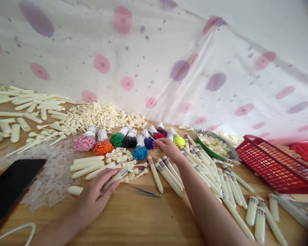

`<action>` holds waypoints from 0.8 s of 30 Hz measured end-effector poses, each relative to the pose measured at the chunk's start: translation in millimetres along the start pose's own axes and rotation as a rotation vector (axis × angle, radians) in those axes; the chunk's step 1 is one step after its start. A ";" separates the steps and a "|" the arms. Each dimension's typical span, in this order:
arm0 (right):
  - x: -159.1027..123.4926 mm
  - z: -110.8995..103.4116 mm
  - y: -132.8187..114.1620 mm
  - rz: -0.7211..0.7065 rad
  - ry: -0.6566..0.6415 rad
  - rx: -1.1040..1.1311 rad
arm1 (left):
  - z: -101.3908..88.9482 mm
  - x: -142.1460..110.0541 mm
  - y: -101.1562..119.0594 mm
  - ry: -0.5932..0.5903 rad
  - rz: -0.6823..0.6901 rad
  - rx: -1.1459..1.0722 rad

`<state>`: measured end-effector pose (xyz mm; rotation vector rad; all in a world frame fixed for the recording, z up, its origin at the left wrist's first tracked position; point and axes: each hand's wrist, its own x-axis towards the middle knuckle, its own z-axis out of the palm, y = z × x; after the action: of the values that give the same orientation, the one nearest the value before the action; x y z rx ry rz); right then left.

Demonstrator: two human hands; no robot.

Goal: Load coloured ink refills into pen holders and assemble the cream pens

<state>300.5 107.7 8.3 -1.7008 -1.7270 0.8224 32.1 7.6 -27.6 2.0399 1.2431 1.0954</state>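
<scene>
My left hand [97,191] grips a cream multicolour pen barrel [116,178] with slots at its upper end, where a little colour shows. My right hand [166,146] reaches among the bundles of pen refills, fingertips drawn together beside the dark blue bundle [149,142] and just below the red bundle [157,134]; whatever they pinch is too small to make out. Around these stand pink [84,142], orange [103,147], green [116,139], black [129,140], light blue [140,151] and yellow [179,140] bundles, white ends up. Tweezers [146,192] lie on the table between my hands.
Finished-looking pens [207,171] lie under and beyond my right forearm. A green-sided bowl [215,152] of cream parts and a red basket [274,167] stand at right. Cream parts [102,116] pile up behind; clear pieces [51,174] and a phone [15,188] lie left.
</scene>
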 end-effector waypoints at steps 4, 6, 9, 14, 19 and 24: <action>-45.2 -13.7 -16.6 -0.115 0.017 0.060 | 0.1 -0.4 -0.5 -0.033 -0.017 -0.021; -68.5 -19.6 -26.9 -0.218 -0.022 -0.028 | 0.4 -0.9 -1.1 -0.046 -0.025 -0.023; -91.2 -28.3 -36.5 -0.453 -0.108 -0.308 | 1.0 -2.2 -2.2 -0.029 -0.039 -0.018; -92.2 -40.5 -32.6 -0.588 -0.178 -0.583 | 1.1 -5.0 -2.5 0.004 -0.059 0.029; -88.3 -38.9 -31.4 -0.642 -0.244 -0.667 | -1.0 -5.8 -1.2 0.001 0.126 0.107; -94.1 -35.8 -39.0 -0.686 -0.252 -0.686 | -3.2 -3.4 1.1 0.005 0.232 0.173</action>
<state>305.0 14.8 63.1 -1.2148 -2.7514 0.1206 29.1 4.0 -26.4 2.3612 1.1600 1.1303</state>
